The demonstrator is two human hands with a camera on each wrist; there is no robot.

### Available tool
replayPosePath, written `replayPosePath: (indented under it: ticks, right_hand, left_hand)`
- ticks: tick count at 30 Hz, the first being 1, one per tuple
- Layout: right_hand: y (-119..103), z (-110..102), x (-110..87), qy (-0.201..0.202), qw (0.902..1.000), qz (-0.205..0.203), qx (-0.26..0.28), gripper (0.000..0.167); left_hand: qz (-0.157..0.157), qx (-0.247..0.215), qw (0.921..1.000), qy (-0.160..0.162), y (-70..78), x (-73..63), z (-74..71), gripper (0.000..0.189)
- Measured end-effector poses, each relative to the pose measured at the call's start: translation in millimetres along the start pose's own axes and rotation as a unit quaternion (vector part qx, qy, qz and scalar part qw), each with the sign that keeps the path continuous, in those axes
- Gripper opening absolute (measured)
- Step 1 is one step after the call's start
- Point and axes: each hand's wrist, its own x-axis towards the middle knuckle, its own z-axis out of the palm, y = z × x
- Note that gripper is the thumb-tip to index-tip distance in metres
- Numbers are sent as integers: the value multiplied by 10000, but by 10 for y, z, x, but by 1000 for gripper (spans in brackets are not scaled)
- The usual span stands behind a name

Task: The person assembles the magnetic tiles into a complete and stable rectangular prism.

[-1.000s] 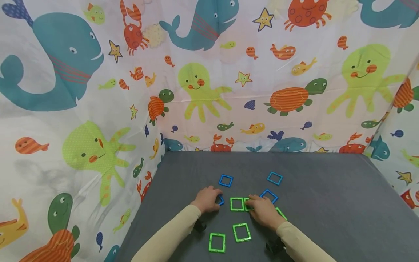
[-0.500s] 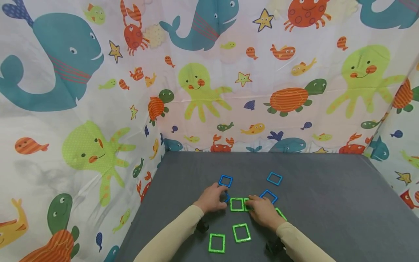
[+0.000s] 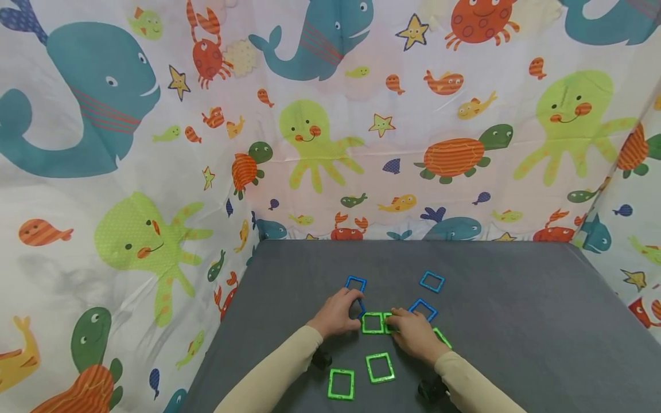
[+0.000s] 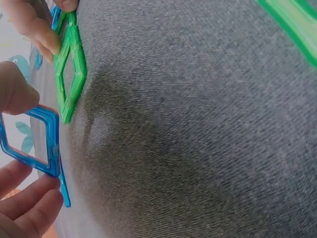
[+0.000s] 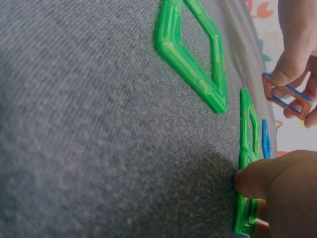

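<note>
My left hand (image 3: pixel 337 312) pinches a blue square magnetic tile (image 4: pixel 52 134) by its edges, thumb on one side and fingers on the other. The left wrist view shows this tile raised on edge, close to the left end of two green tiles joined side by side. Of that pair, the left green square magnetic tile (image 3: pixel 364 323) is in plain sight. My right hand (image 3: pixel 415 334) holds the right green square magnetic tile (image 5: pixel 241 218) flat on the table between thumb and fingers, covering most of it.
Two loose green tiles, one upper (image 3: pixel 380 379) and one lower (image 3: pixel 341 397), lie nearer me. Blue tiles lie beyond the hands: one at left (image 3: pixel 356 279), one at far right (image 3: pixel 431 281), one by the right hand (image 3: pixel 423 302). Another green tile (image 3: pixel 442 337) shows beside the right wrist.
My left hand has moved right, bringing the blue tile closer to the green pair and turning it more upright. The right hand has stayed in place on its green tile.
</note>
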Motion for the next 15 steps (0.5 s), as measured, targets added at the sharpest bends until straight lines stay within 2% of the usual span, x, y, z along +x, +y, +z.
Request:
replayPosePath:
  ticks: [8,15]
  right_hand:
    - [29,40,-5,128,9999,-72,-78,27]
    - [68,85,-4,203,9997,-122,-84,27]
  left_hand:
    - [85,-117,9999,87,13,-36,27,56]
    - [269,-188,9992,209,-9,-44,106,54]
